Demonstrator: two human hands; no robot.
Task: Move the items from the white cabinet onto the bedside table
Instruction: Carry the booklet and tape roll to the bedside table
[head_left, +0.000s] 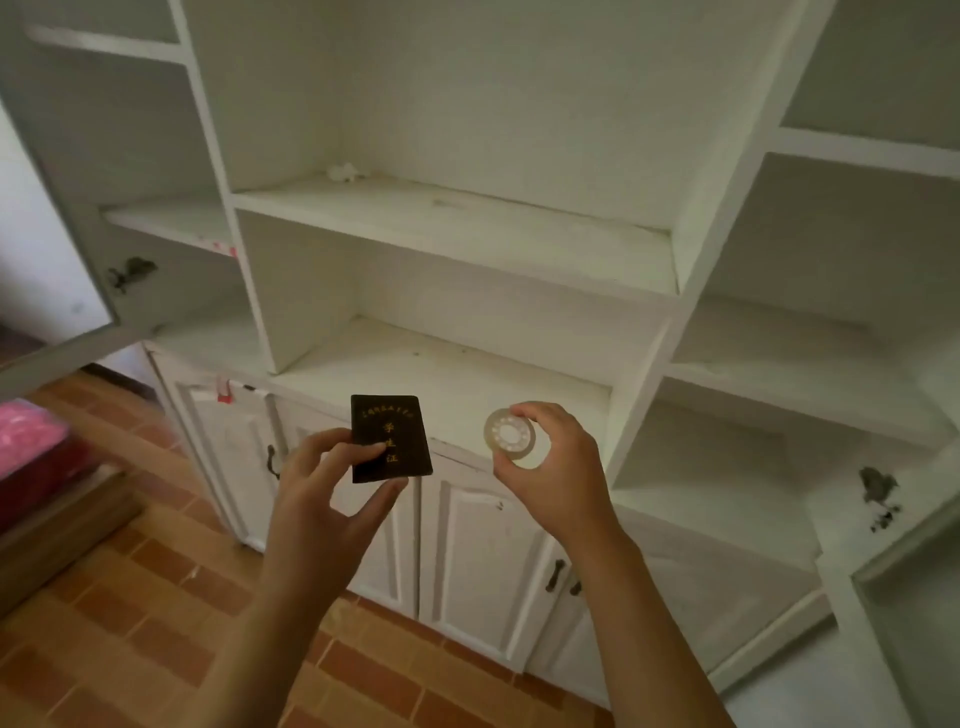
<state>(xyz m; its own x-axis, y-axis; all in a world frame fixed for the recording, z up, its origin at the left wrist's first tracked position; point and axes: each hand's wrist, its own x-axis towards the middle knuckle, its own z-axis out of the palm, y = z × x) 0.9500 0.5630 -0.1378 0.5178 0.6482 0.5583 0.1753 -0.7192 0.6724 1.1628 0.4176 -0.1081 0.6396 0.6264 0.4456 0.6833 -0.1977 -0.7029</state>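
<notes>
Two items: both are lifted off the cabinet (457, 374) and held in front of its lowest open shelf, one per hand.
Left hand (332, 483): grasping the booklet (390, 437); thumb lies across the lower cover, fingertips support it from beneath and behind.
Booklet: dark, gilt characters, upright, cover facing the camera; most of it stands above the thumb, so the hold is a light pinch at the bottom edge, probably to keep the cover readable.
Right hand (550, 457): grasping the disc (511, 435); fingertips curl over its top rim, thumb braces the lower rim.
Disc: round, pale, with a ring of small marks; it projects left of the fingers, face tilted toward the camera. What it is cannot be told.
Shelves: a small white crumpled thing (347, 172) lies at the back of an upper shelf, well beyond either hand.
Bedside table: not in view.
Judgement: pick-up looks complete for these two; carrying them across remains, and the edge pinch on the booklet could slip in transit.
</notes>
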